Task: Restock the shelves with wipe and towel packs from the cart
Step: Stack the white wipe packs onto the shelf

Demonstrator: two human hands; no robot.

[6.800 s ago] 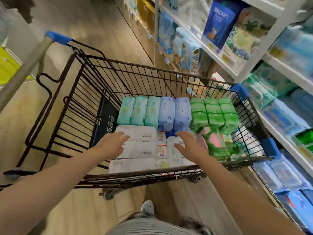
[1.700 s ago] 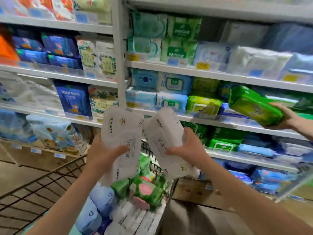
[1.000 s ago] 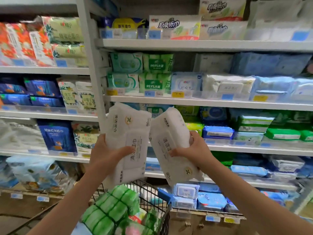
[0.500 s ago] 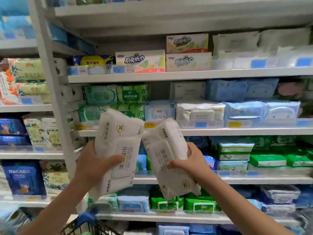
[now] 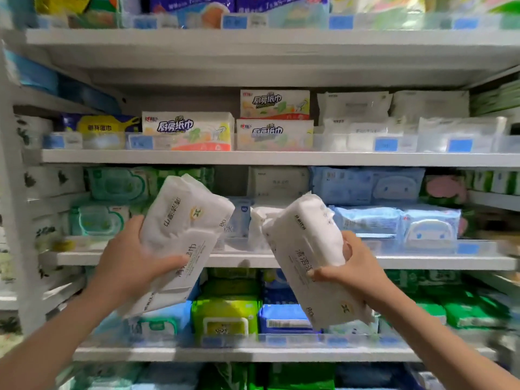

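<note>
Before stocked white shelves [image 5: 275, 159], left hand [image 5: 132, 266] and right hand [image 5: 354, 268] each clasp a white wipe pack [image 5: 183, 229].

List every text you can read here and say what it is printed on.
"厨房纸巾": kitchen paper packs on the upper shelf.
"80": white wipe pack in the left hand.
"清洁": white wipe pack in the right hand.
Price tags and other packs: too blurred.

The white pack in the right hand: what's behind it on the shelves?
Behind the white wipe pack held by the right hand show a shelf edge, light blue packs and a dark blue pack; whatever lies directly behind is covered.
</note>
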